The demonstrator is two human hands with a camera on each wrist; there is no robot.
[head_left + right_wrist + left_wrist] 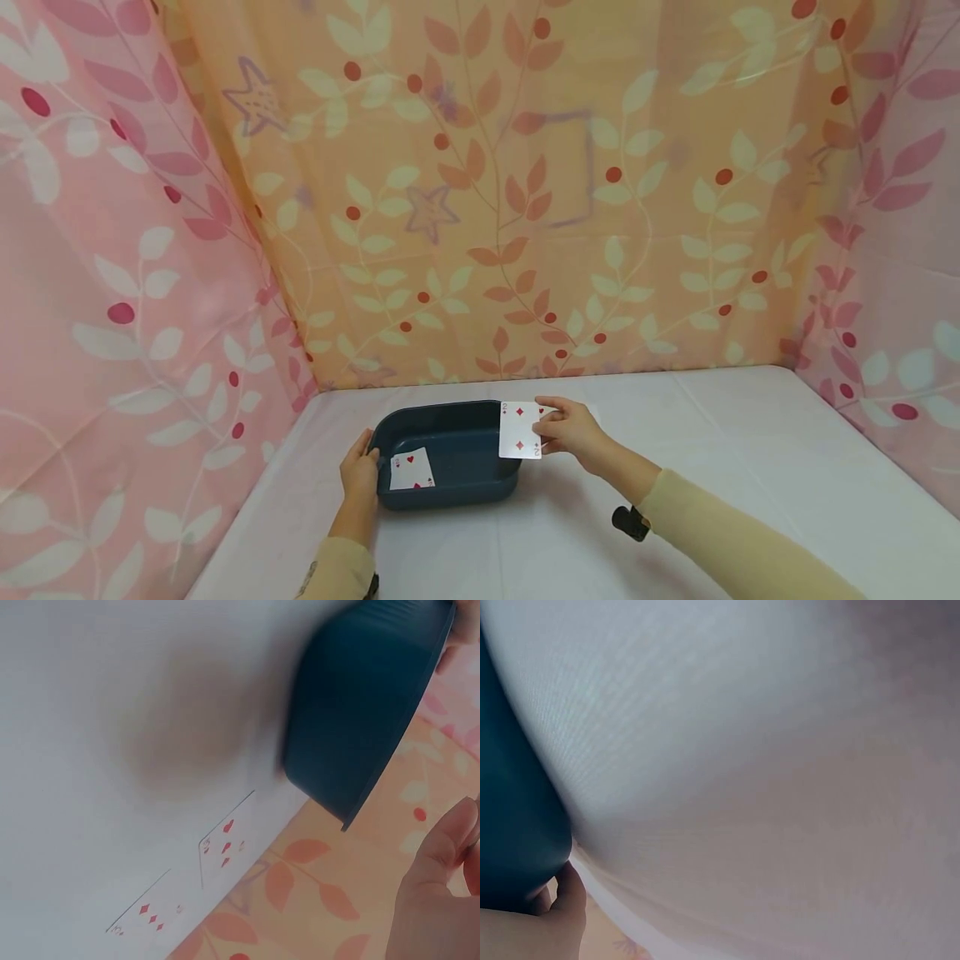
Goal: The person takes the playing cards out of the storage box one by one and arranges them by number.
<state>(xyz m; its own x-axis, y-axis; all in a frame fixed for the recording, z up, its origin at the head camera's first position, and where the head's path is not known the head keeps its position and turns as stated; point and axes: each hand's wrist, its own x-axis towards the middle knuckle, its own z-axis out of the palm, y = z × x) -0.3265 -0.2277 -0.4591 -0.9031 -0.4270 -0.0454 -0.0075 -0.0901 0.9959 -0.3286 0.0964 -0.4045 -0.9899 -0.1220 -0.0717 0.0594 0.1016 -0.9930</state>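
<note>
In the head view, the left hand (358,475) grips the left end of a dark blue tub (450,498), thumb at its rim. A card with red hearts (411,469) lies inside it. The right hand (573,433) pinches a two of diamonds (520,442) at the tub's right rim. Part of a red-marked card shows behind the fingers. In the left wrist view, the left hand (562,919) touches the tub (514,795). The right wrist view shows the right hand (439,892) beside the tub (352,712); its held card is mostly out of frame.
Two cards lie on the white tabletop (90,690) near its edge in the right wrist view, a hearts card (226,844) and a diamonds card (150,915). Behind the table hangs an orange patterned cloth (495,167), with pink cloths (165,275) at the sides.
</note>
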